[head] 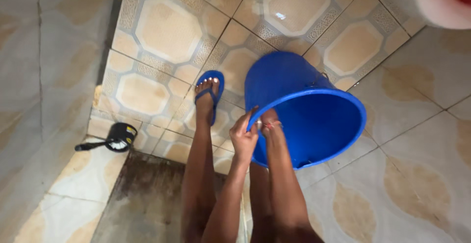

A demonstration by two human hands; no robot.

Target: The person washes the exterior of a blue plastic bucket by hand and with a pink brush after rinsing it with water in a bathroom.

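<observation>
Both your hands clench the near rim of the bucket (304, 110), left hand (244, 137) outside, right hand (269, 124) beside it, tipping its mouth toward you. It hangs over the tiled floor (167, 27), with your sandal (210, 93) at its nine o'clock.

left hand (244, 137): fingers curled, gripping at 12 o'clock | right hand (269, 121): closed, just at its 2 o'clock | both forearms extended toward 12 o'clock

A black scoop (117, 138) lies on the patterned tile floor (162, 32), near a blue flip-flop (212, 94).
</observation>
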